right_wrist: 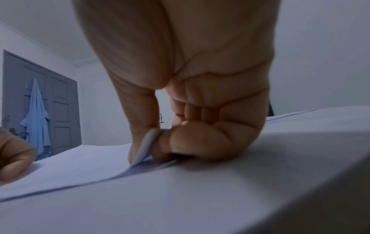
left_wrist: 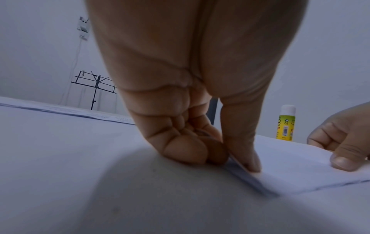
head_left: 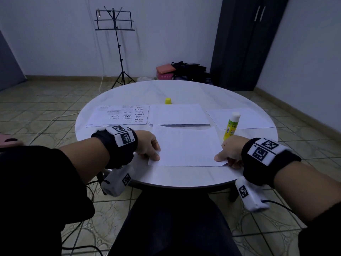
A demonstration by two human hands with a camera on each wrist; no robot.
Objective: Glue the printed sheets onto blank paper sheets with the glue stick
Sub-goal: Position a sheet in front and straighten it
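Observation:
A white sheet [head_left: 186, 146] lies on the round table [head_left: 184, 174] in front of me, plain face up. My left hand [head_left: 154, 154] pinches its near left corner, thumb on top [left_wrist: 230, 158]. My right hand [head_left: 224, 157] pinches the near right corner, which curls up between thumb and finger [right_wrist: 148, 145]. Just beyond my right hand, the uncapped glue stick [head_left: 231, 125] stands upright, and it also shows in the left wrist view [left_wrist: 286, 123]. Its yellow cap [head_left: 168, 101] stands farther back. A stack of printed sheets [head_left: 120, 115] lies at the back left.
Blank sheets [head_left: 178, 114] lie behind the held sheet and another [head_left: 239, 118] at the right. A music stand [head_left: 118, 43], bags [head_left: 184, 71] and a dark cabinet [head_left: 245, 43] stand beyond the table. Cables hang from my wrists below the table edge.

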